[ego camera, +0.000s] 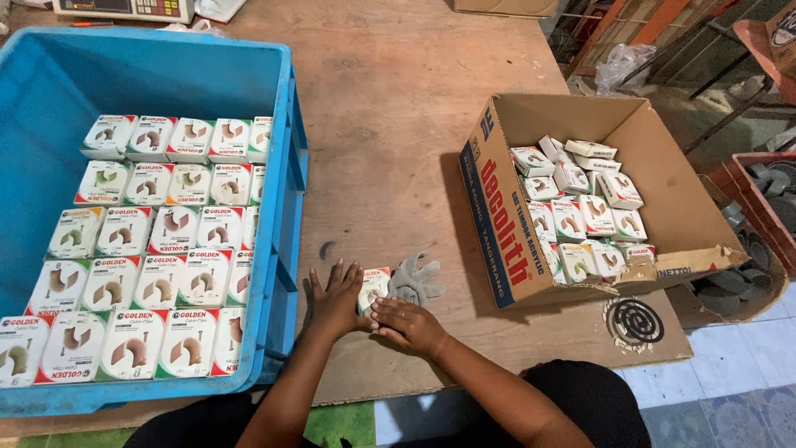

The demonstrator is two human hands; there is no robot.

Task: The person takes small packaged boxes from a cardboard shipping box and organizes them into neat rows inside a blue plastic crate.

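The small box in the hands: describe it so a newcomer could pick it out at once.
Start at the wooden table, in the bare strip between the blue crate and the cardboard carton. At the near edge, the left hand and right hand meet around one small white box beside a grey glove. It alone lies outside both containers.

Small white square boxes [157,286] with red or green bands stand in rows inside the blue crate [50,91] at the table's left edge. More of them [580,216] lie jumbled in the open brown carton [655,141] at the right edge. One small box [373,288] sits between both hands near the front edge.
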